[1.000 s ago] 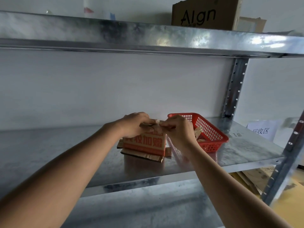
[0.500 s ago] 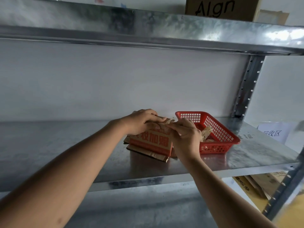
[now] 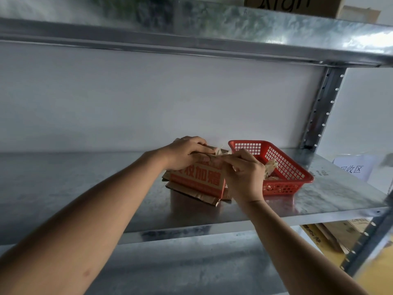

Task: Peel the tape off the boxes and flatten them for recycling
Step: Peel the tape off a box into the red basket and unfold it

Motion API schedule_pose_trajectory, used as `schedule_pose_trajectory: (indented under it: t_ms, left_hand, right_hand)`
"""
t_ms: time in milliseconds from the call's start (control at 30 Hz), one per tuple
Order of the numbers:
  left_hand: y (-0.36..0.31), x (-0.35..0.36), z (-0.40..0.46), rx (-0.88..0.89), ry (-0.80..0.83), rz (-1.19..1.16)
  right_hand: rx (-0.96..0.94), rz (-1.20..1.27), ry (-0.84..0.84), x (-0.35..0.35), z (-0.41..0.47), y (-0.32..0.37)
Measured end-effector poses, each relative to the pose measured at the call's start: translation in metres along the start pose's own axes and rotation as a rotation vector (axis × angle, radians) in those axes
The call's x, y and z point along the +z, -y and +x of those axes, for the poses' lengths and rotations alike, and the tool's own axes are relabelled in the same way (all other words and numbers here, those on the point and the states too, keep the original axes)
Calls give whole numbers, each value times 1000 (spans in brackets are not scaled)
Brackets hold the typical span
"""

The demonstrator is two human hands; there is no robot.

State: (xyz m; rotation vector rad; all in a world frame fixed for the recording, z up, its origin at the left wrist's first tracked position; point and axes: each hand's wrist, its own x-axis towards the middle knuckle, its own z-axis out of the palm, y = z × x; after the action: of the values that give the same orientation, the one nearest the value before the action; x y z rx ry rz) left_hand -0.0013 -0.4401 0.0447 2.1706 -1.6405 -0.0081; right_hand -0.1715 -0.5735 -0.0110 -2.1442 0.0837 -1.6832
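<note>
A small brown cardboard box [image 3: 197,179] with red printed characters stands on the metal shelf [image 3: 85,188], on top of a flat piece of cardboard [image 3: 191,194]. My left hand [image 3: 185,154] grips the box's top edge from the left. My right hand [image 3: 242,173] pinches a crumpled strip of tape [image 3: 219,152] at the top right of the box. The box's right side is hidden behind my right hand.
A red plastic basket [image 3: 287,167] holding crumpled tape scraps [image 3: 271,167] sits just right of the box. A shelf upright [image 3: 321,107] stands at the back right. Another cardboard box [image 3: 291,5] sits on the shelf above. Flat cardboard [image 3: 340,233] lies below right, near a paper label [image 3: 353,167].
My right hand has shifted slightly at the box's top right, keeping its pinch on the tape. The camera has moved closer and a little to the left.
</note>
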Motion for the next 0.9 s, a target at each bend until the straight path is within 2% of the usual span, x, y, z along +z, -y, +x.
schedule_pose_trajectory:
  t_ms: [67,133,200,300,333,400,533,633,700,800,867,900]
  left_hand:
    - [3,4,1,38,-46,10]
    - [5,6,1,56,-65,12]
    - [7,5,1,72,-48,13]
    - [8,0,-2,82,-20,-29]
    - [7,-1,-2,77,-10,-38]
    - [5,-2,-2,65,3,-42]
    - [4,-1,-4,78,-30,-44]
    - [4,1,-3,62,-35,-50]
    - [4,1,-2,35,-26,-42]
    - [5,0,-2,16,-13,-43]
    - [4,0,-2,23,-7,-56]
    - [3,0,-2,29,-5,-63]
  right_hand:
    - [272,177,-32,7,-2,8]
    - [356,241,-41,10,-4,13]
    - [178,136,-21,7,-6,10]
    - [-309,-148,67,0,-6,-1]
    - [-410,-209,95,0,-4,-6]
    - [-443,-254,130,-1,-1,-11]
    - [-82,-63,225,-3,6,-5]
    - [198,162,207,-10,13,3]
    - [335,218,197,-16,21,4]
    - [353,-10,395,-19,34,4]
    - [350,-74,589,-16,39,4]
    - [346,-87,634,-14,41,5]
